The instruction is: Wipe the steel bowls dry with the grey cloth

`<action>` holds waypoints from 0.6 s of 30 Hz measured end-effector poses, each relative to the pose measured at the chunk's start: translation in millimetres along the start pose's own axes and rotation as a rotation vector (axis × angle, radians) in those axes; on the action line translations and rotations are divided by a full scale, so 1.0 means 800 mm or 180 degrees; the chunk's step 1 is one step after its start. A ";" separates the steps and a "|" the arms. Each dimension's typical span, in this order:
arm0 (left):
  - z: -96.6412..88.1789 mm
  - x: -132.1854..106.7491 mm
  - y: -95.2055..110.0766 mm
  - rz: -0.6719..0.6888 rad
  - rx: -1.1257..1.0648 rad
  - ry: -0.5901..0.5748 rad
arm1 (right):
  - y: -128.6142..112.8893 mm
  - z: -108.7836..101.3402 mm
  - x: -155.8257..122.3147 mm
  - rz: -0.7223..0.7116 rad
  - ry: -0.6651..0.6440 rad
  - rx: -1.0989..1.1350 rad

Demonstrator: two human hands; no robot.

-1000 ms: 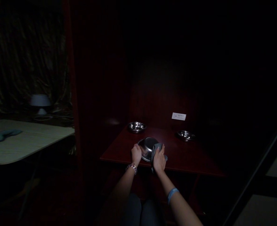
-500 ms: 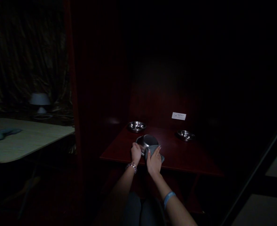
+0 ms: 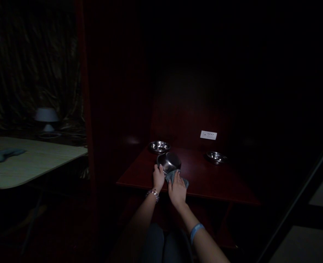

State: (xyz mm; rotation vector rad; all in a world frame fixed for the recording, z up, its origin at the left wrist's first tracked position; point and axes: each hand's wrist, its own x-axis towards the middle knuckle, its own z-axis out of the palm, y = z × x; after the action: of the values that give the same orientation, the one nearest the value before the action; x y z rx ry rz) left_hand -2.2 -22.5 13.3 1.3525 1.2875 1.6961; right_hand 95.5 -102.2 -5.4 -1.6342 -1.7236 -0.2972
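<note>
A shiny metal bowl (image 3: 170, 161) is tilted over the near part of the dark red desk (image 3: 197, 180), its outer side and base toward me. My left hand (image 3: 158, 178) grips its rim at the near left. A grey-blue cloth (image 3: 183, 180) lies under my right hand (image 3: 177, 190), which presses it against the bowl's near side with the fingers bent over it. Part of the cloth and the bowl's inside are hidden.
Two more metal bowls stand on the desk, one at the back left (image 3: 159, 147) and one at the right (image 3: 216, 157). A white wall socket (image 3: 208, 135) is behind them. To the left are a pale table (image 3: 49, 159) with a blue-grey cloth (image 3: 4, 155) and a lamp (image 3: 46, 115).
The bowl has tipped and shifted slightly up and left. My right hand and its cloth have slid a little left along the bowl's side. My left hand keeps its grip.
</note>
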 end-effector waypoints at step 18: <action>-0.002 0.000 0.001 -0.0071 -0.0100 -0.0024 | 0.007 -0.031 -0.004 -0.0397 -0.0407 0.1384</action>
State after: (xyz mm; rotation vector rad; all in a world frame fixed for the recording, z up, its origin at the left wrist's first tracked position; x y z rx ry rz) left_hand -3.7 -22.9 14.1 1.3207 1.2620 1.6876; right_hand 108.6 -119.0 8.6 -1.2537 -1.8336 0.1231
